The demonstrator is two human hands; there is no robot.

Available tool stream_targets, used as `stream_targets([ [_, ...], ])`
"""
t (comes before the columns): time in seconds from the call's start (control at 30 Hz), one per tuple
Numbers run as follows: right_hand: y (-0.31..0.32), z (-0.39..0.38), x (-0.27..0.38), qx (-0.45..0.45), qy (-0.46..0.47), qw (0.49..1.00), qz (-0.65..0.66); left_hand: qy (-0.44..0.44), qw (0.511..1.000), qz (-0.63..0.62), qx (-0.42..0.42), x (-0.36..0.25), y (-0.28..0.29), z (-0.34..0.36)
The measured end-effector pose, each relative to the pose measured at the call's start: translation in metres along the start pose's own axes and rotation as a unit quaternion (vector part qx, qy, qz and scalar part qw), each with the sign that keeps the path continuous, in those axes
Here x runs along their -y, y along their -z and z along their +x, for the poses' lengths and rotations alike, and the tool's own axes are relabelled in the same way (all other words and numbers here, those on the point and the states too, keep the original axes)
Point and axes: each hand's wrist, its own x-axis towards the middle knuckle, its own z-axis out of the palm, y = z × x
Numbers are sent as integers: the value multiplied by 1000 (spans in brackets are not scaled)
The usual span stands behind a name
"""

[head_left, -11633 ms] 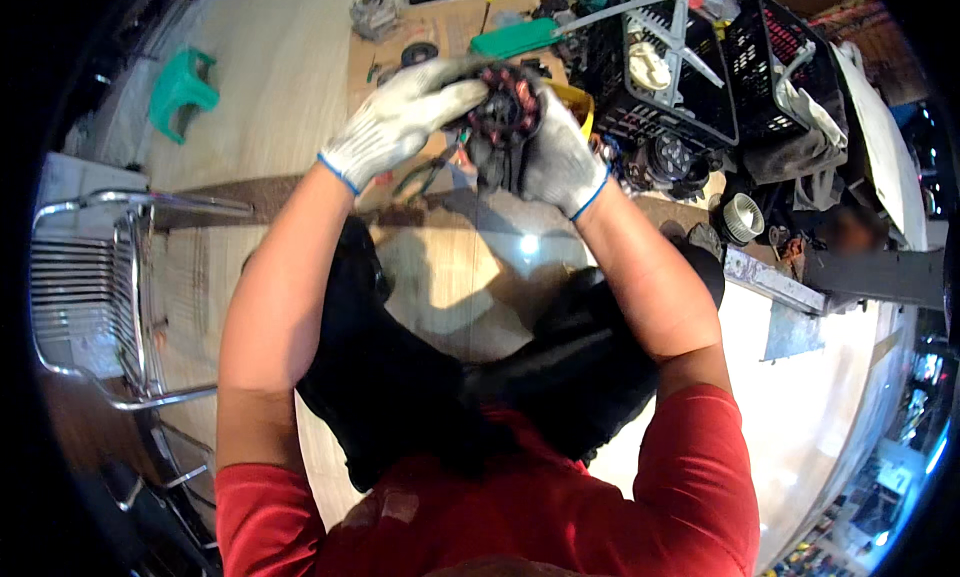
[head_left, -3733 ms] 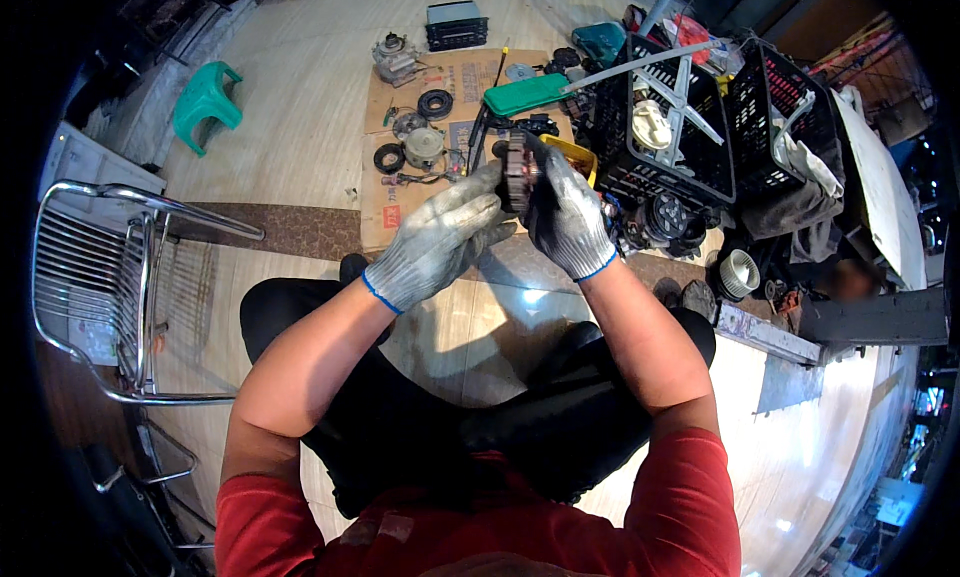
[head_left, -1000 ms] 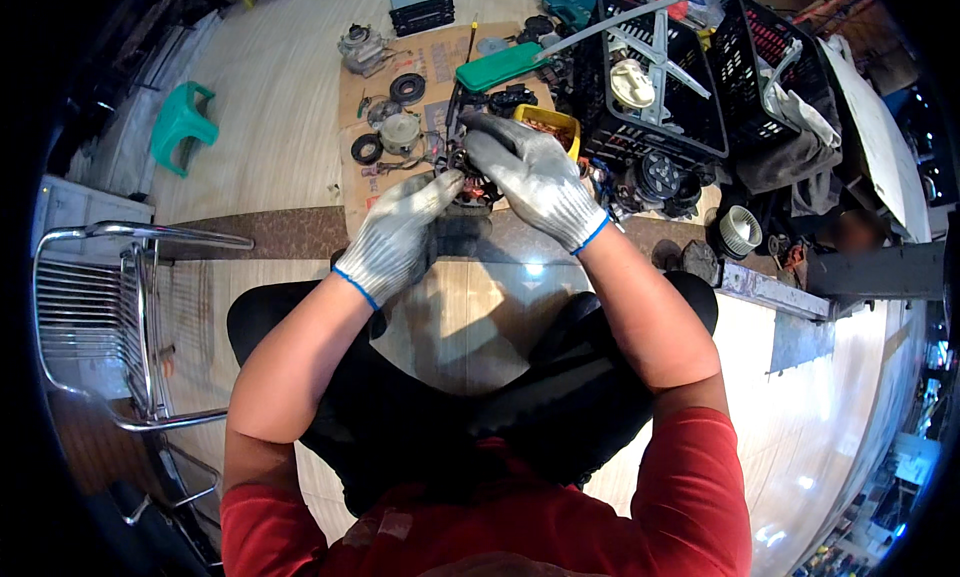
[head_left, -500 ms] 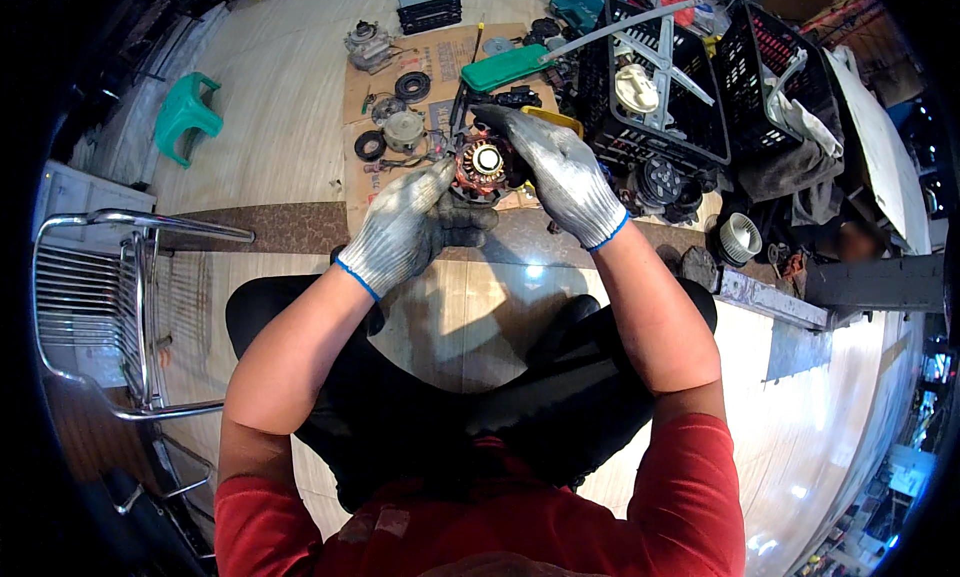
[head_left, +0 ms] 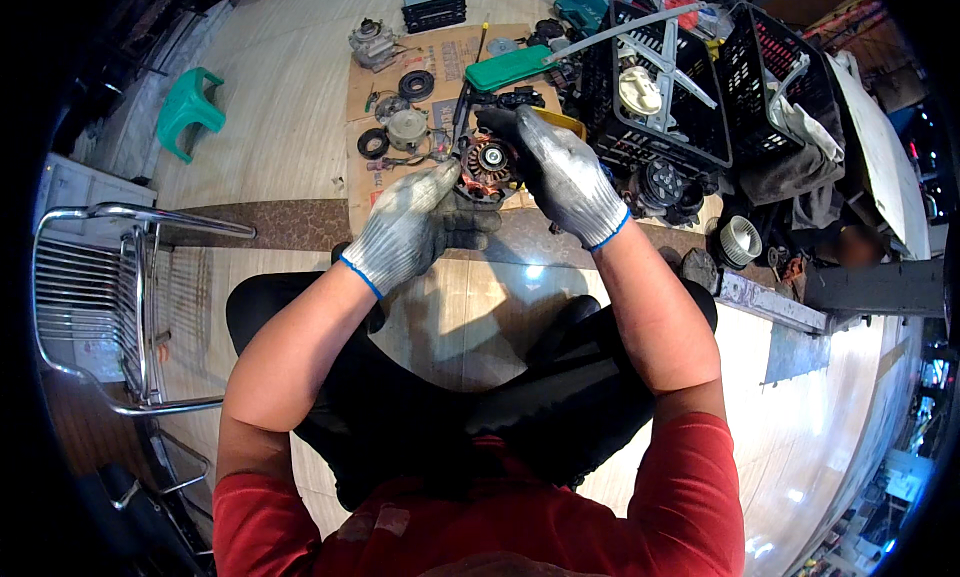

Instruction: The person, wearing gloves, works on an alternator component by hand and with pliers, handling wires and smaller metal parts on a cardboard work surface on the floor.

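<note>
Both my hands wear grey work gloves with blue cuffs and grip a round motor part (head_left: 487, 167) with copper windings and a central bearing, held above my knees. My left hand (head_left: 412, 224) cups its lower left side. My right hand (head_left: 563, 172) wraps over its top and right side, hiding much of the housing. Beyond it, a cardboard sheet (head_left: 440, 57) lies on the floor with pulleys, rings and small metal parts spread on it, among them a grey pulley (head_left: 406, 129) and a black ring (head_left: 415, 84).
Black plastic crates (head_left: 690, 97) full of parts stand at the upper right, with a green case (head_left: 508, 69) beside them. A green stool (head_left: 187, 107) is at the upper left. A metal chair frame (head_left: 110, 307) stands on my left. A round fan part (head_left: 739, 241) lies at right.
The motor part has been turned and lowered slightly in my hands; its winding face with the bearing is now showing between the gloves. My head view has shifted a little.
</note>
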Motion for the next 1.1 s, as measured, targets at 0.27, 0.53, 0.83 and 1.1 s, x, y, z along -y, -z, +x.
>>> stream_targets([
  [0.27, 3, -4, -21, -15, 116, 974, -193, -17, 1000, 0, 9, 0, -2, -1],
  [0.53, 0, -4, -29, -10, 137, 972, -189, -16, 1000, 9, 16, -2, -3, -4],
  [0.83, 2, -2, -12, -32, 116, 982, -142, -12, 1000, -1, 25, -1, 0, -3],
  [1.1, 3, 0, -9, -27, 118, 982, -145, -11, 1000, 5, 5, -2, -1, -5],
])
